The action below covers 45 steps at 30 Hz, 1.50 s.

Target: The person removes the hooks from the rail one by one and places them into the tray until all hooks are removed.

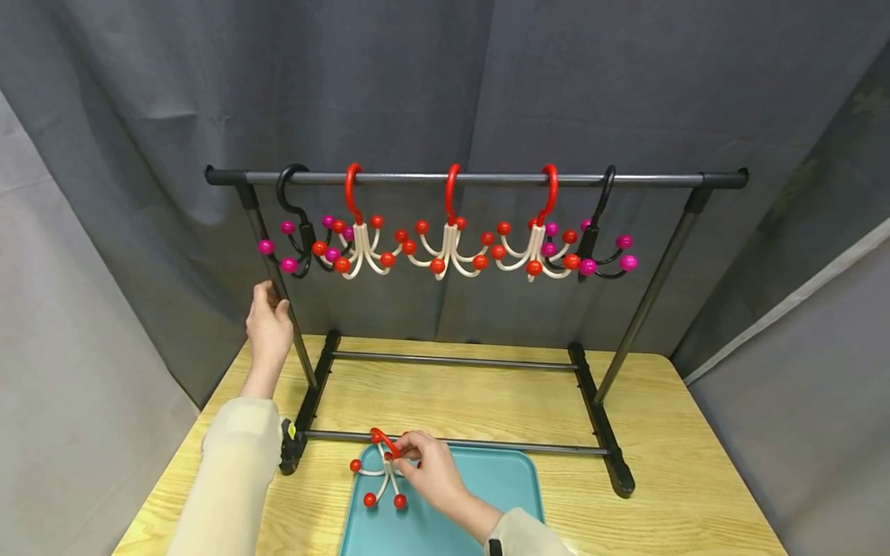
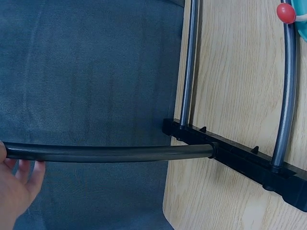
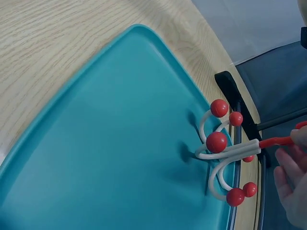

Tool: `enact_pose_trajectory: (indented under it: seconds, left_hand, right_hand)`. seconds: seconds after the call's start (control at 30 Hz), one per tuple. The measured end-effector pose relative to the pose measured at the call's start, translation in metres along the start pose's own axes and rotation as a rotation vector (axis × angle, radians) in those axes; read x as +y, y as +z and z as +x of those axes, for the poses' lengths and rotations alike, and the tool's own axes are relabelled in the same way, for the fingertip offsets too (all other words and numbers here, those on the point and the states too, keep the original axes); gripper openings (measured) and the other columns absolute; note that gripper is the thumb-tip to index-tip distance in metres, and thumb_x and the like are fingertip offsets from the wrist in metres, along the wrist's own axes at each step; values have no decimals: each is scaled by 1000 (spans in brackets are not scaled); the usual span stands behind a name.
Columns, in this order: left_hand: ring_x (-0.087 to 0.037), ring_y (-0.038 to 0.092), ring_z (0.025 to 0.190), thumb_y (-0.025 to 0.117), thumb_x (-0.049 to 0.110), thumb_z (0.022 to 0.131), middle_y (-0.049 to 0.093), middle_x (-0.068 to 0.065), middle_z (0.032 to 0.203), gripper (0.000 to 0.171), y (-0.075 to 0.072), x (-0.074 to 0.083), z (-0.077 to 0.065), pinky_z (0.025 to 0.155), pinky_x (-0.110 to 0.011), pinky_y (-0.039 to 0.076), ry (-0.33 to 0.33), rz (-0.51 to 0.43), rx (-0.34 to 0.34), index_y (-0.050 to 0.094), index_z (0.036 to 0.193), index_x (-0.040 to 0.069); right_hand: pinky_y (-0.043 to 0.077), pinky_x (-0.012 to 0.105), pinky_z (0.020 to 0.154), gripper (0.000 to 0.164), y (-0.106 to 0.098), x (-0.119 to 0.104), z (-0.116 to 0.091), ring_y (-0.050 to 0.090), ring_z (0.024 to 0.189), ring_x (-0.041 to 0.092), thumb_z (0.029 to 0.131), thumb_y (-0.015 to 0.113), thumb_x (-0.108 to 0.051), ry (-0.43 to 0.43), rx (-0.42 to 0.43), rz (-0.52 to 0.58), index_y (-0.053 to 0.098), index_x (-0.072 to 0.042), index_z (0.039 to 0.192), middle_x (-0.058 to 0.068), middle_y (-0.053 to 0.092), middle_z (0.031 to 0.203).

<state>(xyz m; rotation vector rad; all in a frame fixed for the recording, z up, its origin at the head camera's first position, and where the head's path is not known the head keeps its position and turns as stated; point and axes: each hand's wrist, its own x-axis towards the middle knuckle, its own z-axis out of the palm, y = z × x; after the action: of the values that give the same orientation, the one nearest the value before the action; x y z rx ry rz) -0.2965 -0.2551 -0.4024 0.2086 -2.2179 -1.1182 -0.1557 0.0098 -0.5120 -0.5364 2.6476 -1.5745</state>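
My right hand [image 1: 434,475] pinches the red hook of a white multi-arm hanger with red ball tips [image 3: 235,151]. The hanger is over the far left part of a teal tray [image 3: 110,129], its shadow falling on the tray. On the left, my left hand [image 1: 270,328] grips the upright post [image 2: 120,153] of a dark metal rack, thumb and fingers around it. From the rack's top bar [image 1: 410,179] hang three similar white hangers, including a middle one [image 1: 448,243], between a black hanger with pink balls [image 1: 304,239] and another black hanger [image 1: 589,241].
The rack's black feet [image 1: 605,440] stand on a wooden table [image 1: 667,432]. A low front crossbar [image 1: 501,445] runs just behind the tray. Grey curtains [image 1: 389,85] surround the table at the back and sides.
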Motion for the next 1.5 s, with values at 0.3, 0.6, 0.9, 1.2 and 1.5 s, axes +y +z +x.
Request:
enact_pose_trajectory:
  seconds: [0.3,0.6,0.9,1.2,1.5]
  left_hand:
    - [-40,52,99,49,10,93,54,-19,110,30,0,1,0,82,-53,39,-17,-4,-2,41,122,8]
    - [-39,52,99,49,10,93,54,-19,110,30,0,1,0,82,-53,39,-7,4,0,42,122,7]
    - [-38,52,99,47,12,94,53,-17,112,30,1,0,0,81,-52,40,-25,0,-10,41,124,9]
    - [-37,53,100,46,12,94,53,-18,112,30,5,-3,0,80,-52,41,-16,-2,-3,40,124,9]
    - [-37,53,99,48,10,94,53,-18,110,30,11,-4,1,80,-51,40,-10,-19,-7,41,123,9]
  right_hand:
    - [50,29,73,23,-27,-8,1,62,87,18,82,65,-7,19,-93,1,61,-9,104,3,64,97]
    - [49,27,74,22,-85,-34,8,59,81,9,83,63,-7,-86,100,-135,59,-12,105,0,62,90]
    - [49,27,68,22,-147,-73,15,60,78,8,81,66,-7,-353,303,-376,61,-14,101,-3,61,87]
    - [47,29,66,19,-213,-115,27,61,78,12,79,66,-6,-600,485,-524,62,-8,98,1,63,90]
    - [38,12,71,16,-286,-148,43,60,74,19,82,63,-5,-559,694,-532,64,-2,98,9,66,88]
